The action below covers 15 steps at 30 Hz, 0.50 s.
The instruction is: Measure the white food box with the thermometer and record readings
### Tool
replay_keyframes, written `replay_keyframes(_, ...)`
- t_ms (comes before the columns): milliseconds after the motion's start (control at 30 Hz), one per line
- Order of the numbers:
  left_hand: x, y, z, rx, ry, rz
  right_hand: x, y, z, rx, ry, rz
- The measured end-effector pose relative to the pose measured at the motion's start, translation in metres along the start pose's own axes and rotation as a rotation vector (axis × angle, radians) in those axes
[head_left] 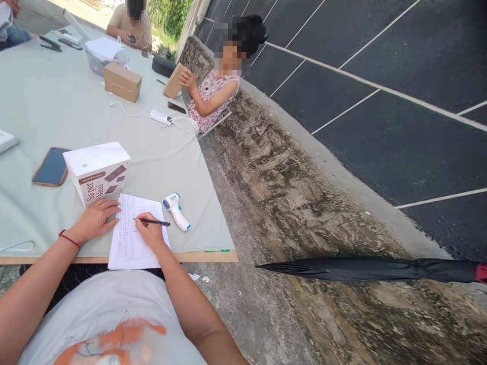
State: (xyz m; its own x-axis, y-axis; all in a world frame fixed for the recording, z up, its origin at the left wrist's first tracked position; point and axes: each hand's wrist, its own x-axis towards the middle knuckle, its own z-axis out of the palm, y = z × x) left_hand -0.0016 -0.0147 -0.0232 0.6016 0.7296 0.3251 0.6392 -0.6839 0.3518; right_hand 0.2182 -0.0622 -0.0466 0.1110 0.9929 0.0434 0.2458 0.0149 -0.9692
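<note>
My right hand (pixel 150 232) grips a black pen (pixel 157 222), its tip over a sheet of paper (pixel 129 248) filled with rows of small writing. The sheet lies at the table's front edge. Flat, with fingers spread, my left hand (pixel 97 219) rests at the sheet's left side, just in front of a white box (pixel 97 154) printed "Super Meal". A white and blue infrared thermometer (pixel 177 211) lies right of the paper. Left of the box is a phone (pixel 51 166) in a brown case.
Across the table (pixel 160 167) are a brown carton (pixel 122 82), a power strip (pixel 160 117) and a clear bin (pixel 102 57) with papers. One person (pixel 215 96) holds a brown box (pixel 174 81); another person (pixel 129 28) sits farther back. A folded black umbrella (pixel 342 268) is at right.
</note>
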Motion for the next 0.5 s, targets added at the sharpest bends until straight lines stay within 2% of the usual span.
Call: replay_keyframes(500,0.0005,0.0005,-0.0007,0.015,-0.002,0.005,0.0001,0.0007,0.0009,-0.027,0.006,-0.01)
